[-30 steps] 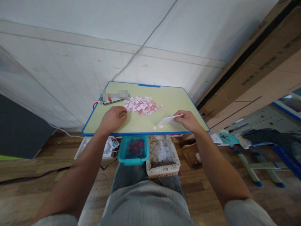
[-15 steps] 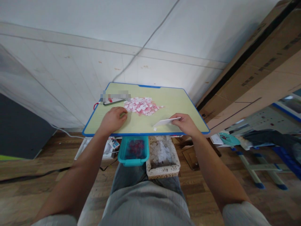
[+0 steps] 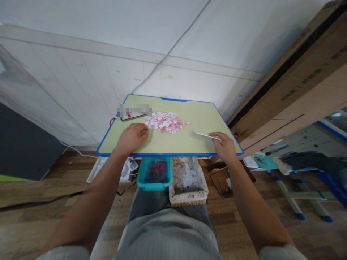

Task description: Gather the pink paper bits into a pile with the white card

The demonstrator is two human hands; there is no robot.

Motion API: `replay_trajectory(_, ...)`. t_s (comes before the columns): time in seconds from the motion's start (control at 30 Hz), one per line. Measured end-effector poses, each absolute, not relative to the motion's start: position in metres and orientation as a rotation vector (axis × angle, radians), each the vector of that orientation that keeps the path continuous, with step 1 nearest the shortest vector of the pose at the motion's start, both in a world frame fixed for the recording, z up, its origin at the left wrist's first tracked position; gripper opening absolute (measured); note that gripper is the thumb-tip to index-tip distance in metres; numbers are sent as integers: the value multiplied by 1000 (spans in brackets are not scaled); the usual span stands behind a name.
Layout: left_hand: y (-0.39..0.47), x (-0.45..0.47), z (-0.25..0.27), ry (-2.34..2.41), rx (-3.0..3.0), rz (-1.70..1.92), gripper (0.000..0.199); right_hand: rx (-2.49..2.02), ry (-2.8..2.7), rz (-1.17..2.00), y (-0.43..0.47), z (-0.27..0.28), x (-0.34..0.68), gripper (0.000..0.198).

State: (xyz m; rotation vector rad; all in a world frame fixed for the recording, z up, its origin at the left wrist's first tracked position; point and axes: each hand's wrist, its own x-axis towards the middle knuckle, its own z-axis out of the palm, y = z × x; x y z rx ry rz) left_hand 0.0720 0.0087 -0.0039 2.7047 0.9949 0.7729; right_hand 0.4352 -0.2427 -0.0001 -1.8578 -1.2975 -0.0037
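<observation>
On the small yellow-green table [image 3: 187, 146], my left hand [image 3: 132, 139] lies with its fingers curled, beside the left end of a pile of small pink and white pieces [image 3: 166, 122]. Whatever is inside those fingers, if anything, is hidden. My right hand [image 3: 224, 146] grips one end of a thin white card [image 3: 206, 135] between thumb and fingers. The card points left, over the table's right part, apart from the pile. A phone-like flat object [image 3: 134, 117], partly blurred out, rests behind my left hand.
Below the table's front edge are a teal basket [image 3: 154, 186] with dark red contents and a speckled foam box [image 3: 188, 198] holding pale pieces. Tall cardboard boxes [image 3: 292, 94] lean at the right. A white wall [image 3: 108, 79] stands behind. A person's leg [image 3: 309, 160] shows at far right.
My right hand has moved right and slightly nearer with the white card. A small white piece near the front edge no longer shows on the table. My left hand has stayed in place.
</observation>
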Motion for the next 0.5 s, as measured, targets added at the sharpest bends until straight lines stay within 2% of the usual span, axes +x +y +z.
replay_trajectory(0.13,-10,69,7,991,2710,813,27,-1842,-1490,22,-258,-7,436,36)
replay_trajectory(0.23,-57,53,4,996,2613,953,24,-1883,-1581,-1,-276,1,432,39)
replay_trajectory(0.37,-127,18,-35,1277,2335,970,18,-2033,-1263,-148,-312,6,399,25)
replay_trajectory(0.43,-142,4,-59,1487,2120,864,29,-2262,-1134,21,-327,-5,376,35)
replay_trajectory(0.5,-141,-5,-76,1509,1900,676,37,-2444,-1191,403,-335,-21,356,37)
